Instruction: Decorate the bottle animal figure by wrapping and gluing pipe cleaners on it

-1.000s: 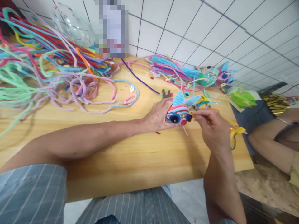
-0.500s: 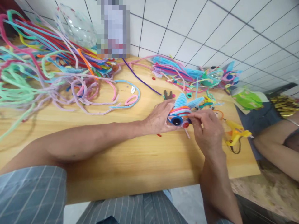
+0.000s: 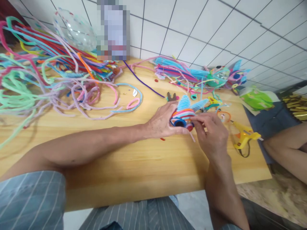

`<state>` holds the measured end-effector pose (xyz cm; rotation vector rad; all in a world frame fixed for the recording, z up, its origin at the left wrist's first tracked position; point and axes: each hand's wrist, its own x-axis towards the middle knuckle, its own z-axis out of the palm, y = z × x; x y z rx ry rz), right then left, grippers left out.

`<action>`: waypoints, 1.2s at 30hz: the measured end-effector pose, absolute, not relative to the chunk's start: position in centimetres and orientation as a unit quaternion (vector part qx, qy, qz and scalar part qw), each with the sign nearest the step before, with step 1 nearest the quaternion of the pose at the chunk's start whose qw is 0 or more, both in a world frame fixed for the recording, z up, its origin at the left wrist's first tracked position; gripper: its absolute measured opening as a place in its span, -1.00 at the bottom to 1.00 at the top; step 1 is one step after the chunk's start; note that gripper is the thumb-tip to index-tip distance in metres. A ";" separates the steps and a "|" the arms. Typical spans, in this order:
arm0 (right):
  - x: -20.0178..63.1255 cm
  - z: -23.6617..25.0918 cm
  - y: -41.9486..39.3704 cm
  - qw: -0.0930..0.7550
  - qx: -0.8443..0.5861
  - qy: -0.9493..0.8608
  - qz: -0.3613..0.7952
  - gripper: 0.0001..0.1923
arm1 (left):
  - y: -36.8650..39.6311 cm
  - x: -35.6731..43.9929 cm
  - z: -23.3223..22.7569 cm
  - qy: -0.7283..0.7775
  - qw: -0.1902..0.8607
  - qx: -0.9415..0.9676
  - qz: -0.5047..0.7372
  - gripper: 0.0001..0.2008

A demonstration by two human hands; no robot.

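My left hand [image 3: 161,121] is wrapped around a striped pipe-cleaner animal figure [image 3: 184,113] with two light blue ears, a big black eye ringed in blue, and a red nose. The thumb lies across its front, under the eye. At the figure's right side, my right hand [image 3: 211,131] pinches with thumb and forefinger against the striped part. Whether a loose strand is between those fingertips is hidden. A thin pale stick [image 3: 192,137] shows just below the figure. Behind it lies a small brown antler-shaped piece [image 3: 171,96].
Tangled pipe cleaners [image 3: 59,86] cover the table's left side. A blue and purple bundle [image 3: 182,68] lies by the tiled wall, next to a green figure [image 3: 217,76]. A yellow glue gun [image 3: 246,135] rests near the right edge. Another person's bare limb [image 3: 285,143] is at far right.
My left thumb has come forward across the figure's front, below the eye. The right hand keeps its pinch at the figure's side. The view has shifted slightly.
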<state>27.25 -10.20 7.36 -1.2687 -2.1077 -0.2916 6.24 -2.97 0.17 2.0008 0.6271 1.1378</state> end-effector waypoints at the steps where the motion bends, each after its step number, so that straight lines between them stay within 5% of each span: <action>1: 27.2 7.3 -10.2 0.328 -0.485 -0.803 -0.111 -0.87 | -3.1 6.1 0.6 0.249 0.382 0.774 0.440 -0.18; 5: 27.1 7.1 -10.4 0.329 -0.494 -0.797 -0.111 -0.87 | -3.5 5.9 2.1 0.298 0.417 0.754 0.411 -0.47; 15: 27.1 7.2 -10.5 0.334 -0.479 -0.804 -0.111 -0.82 | -3.8 6.5 2.6 0.331 0.485 0.700 0.407 -0.60; 36: 27.6 7.4 -11.9 0.340 -0.497 -0.793 -0.090 -0.75 | -3.9 6.4 3.2 0.333 0.540 0.666 0.393 -0.53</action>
